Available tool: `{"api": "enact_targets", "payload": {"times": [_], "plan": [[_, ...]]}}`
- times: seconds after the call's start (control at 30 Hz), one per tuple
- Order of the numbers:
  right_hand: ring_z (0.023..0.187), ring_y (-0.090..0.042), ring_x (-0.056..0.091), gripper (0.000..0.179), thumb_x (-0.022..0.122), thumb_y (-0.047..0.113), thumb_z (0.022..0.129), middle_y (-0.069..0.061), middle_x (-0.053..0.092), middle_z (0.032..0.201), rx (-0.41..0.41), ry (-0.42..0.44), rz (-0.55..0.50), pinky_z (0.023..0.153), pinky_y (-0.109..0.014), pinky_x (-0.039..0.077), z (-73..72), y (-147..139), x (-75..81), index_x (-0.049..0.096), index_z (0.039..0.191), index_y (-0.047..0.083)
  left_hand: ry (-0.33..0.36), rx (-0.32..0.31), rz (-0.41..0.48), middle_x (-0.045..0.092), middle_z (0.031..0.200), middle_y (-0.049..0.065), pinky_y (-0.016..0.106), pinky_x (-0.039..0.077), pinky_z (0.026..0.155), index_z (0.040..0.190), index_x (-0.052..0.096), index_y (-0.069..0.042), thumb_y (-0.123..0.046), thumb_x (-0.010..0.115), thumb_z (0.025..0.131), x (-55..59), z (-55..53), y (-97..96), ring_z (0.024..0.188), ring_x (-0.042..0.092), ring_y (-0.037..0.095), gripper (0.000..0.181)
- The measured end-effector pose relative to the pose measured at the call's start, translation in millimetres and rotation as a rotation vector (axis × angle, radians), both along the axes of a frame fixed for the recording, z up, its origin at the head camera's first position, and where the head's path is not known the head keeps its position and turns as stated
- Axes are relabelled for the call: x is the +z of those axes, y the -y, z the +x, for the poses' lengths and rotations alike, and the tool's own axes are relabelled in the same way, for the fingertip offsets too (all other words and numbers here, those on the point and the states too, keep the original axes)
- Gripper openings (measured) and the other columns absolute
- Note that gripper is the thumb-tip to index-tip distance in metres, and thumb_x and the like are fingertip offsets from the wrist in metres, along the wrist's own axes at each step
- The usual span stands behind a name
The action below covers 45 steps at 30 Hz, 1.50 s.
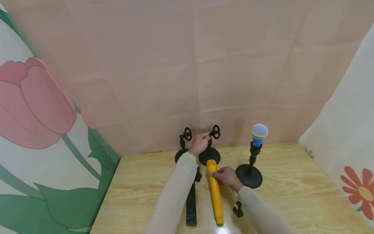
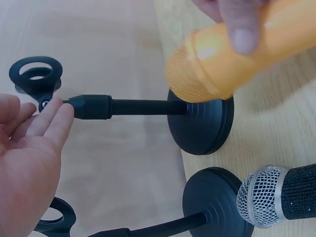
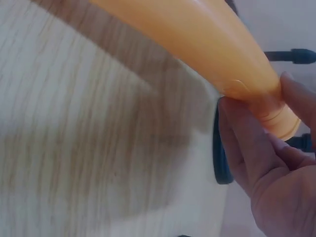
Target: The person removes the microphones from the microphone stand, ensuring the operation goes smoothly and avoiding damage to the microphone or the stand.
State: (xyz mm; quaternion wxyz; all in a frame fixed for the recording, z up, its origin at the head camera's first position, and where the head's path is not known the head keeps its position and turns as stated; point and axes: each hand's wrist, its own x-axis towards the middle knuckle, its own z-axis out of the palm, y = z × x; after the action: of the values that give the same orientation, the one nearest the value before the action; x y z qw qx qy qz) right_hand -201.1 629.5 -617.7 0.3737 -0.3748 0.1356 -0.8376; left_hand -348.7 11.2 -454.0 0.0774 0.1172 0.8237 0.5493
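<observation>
Gleaming orange microphone [image 1: 216, 195] with mesh head [image 2: 180, 76]

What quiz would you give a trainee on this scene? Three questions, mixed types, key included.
1. How many black stands are on the table?
2. True or false: the left hand holds the yellow microphone.
3. In the head view, which stand has a microphone set in it?
a) left
b) middle
c) right

Key
1. Three.
2. False. The right hand holds the yellow microphone; the left hand is at the clip of the middle stand.
3. c. The right stand bears the blue microphone.
</observation>
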Motion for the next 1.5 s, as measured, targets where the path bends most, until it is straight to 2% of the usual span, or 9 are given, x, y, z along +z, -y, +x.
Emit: {"api": "enact_targets", "payload": {"times": [0.07,0.2,0.3,0.4,0.63,0.8,0.97,1.3,1.5], "plan": [[0.149,-0.038,0.014,0.058,-0.003,0.032,0.107,-0.002,0.019,0.165,-0.015,0.036,0.029,0.117,-0.056,0.019,-8.1,-29.3,-25.0,0.019,0.161,0.03,-0.021,0.007,-0.025,0.051,0.148,0.011,0.042,0.041,0.108,0.147,0.047,-0.004,-0.016,0.042,0.108,-0.2,-0.6,0.0,0.132,0.051,0.027,0.041],[0.148,-0.036,0.018,0.059,0.002,0.012,0.108,0.0,0.02,0.165,-0.086,0.013,-0.001,0.117,-0.053,0.023,-8.5,-35.1,-41.3,0.018,0.161,0.032,-0.054,0.032,-0.041,0.049,0.15,0.007,0.041,0.039,0.11,0.145,0.051,-0.005,-0.017,0.044,0.107,-2.1,-2.3,-1.6,0.136,0.047,0.023,0.04],[0.146,-0.026,0.028,0.075,0.001,-0.009,0.101,0.002,0.024,0.164,-0.299,-0.066,0.035,0.113,-0.048,0.032,2.1,-26.1,-40.5,0.013,0.161,0.034,-0.048,0.042,-0.023,0.05,0.149,0.006,0.04,0.039,0.11,0.145,0.052,-0.005,-0.017,0.046,0.107,-2.5,-2.1,-3.1,0.136,0.046,0.023,0.04],[0.145,-0.018,0.031,0.08,-0.005,-0.012,0.097,0.003,0.025,0.163,-0.404,-0.084,0.062,0.112,-0.043,0.034,8.8,-19.7,-39.1,0.004,0.159,0.037,-0.036,0.057,-0.008,0.053,0.146,0.007,0.039,0.042,0.108,0.144,0.053,-0.005,-0.017,0.048,0.106,-3.0,-1.0,-3.7,0.133,0.05,0.023,0.039],[0.144,-0.034,0.031,0.083,0.004,-0.015,0.098,-0.004,0.025,0.163,-0.478,0.005,-0.042,0.104,-0.055,0.04,13.9,-14.2,-45.4,0.003,0.159,0.04,-0.073,0.087,-0.033,0.068,0.122,0.009,0.032,0.05,0.098,0.133,0.063,-0.003,-0.015,0.056,0.103,-9.7,4.0,-0.7,0.113,0.063,0.02,0.033],[0.141,-0.031,0.037,0.08,0.0,-0.011,0.1,-0.004,0.03,0.161,-0.532,0.046,0.024,0.105,-0.053,0.041,17.6,-18.9,-45.0,-0.002,0.158,0.043,-0.109,0.075,-0.031,0.071,0.107,0.007,0.03,0.053,0.092,0.127,0.067,-0.002,-0.013,0.061,0.1,-13.8,5.8,1.0,0.101,0.066,0.019,0.03],[0.139,-0.026,0.041,0.077,0.0,-0.011,0.1,0.0,0.028,0.161,-0.667,-0.014,0.125,0.101,-0.048,0.046,23.8,-17.0,-43.9,-0.01,0.158,0.039,-0.107,0.044,-0.026,0.07,0.103,0.004,0.028,0.054,0.089,0.127,0.067,-0.002,-0.012,0.063,0.099,-17.3,6.9,1.2,0.094,0.066,0.016,0.03],[0.132,-0.026,0.05,0.074,0.007,-0.01,0.102,0.001,0.034,0.159,-0.852,0.045,0.285,0.097,-0.046,0.049,38.0,-9.4,-31.4,-0.001,0.16,0.035,-0.068,0.032,-0.021,0.07,0.1,0.003,0.029,0.055,0.085,0.127,0.067,-0.002,-0.014,0.065,0.099,-23.9,10.6,6.6,0.088,0.065,0.015,0.031],[0.134,-0.028,0.049,0.075,0.007,-0.013,0.102,-0.001,0.028,0.161,-0.868,0.031,0.231,0.09,-0.046,0.054,31.5,-19.4,-51.1,-0.002,0.16,0.034,-0.066,0.048,-0.045,0.071,0.101,0.002,0.032,0.054,0.089,0.128,0.067,-0.004,-0.015,0.065,0.098,-26.8,13.1,9.7,0.093,0.064,0.015,0.031]]}}
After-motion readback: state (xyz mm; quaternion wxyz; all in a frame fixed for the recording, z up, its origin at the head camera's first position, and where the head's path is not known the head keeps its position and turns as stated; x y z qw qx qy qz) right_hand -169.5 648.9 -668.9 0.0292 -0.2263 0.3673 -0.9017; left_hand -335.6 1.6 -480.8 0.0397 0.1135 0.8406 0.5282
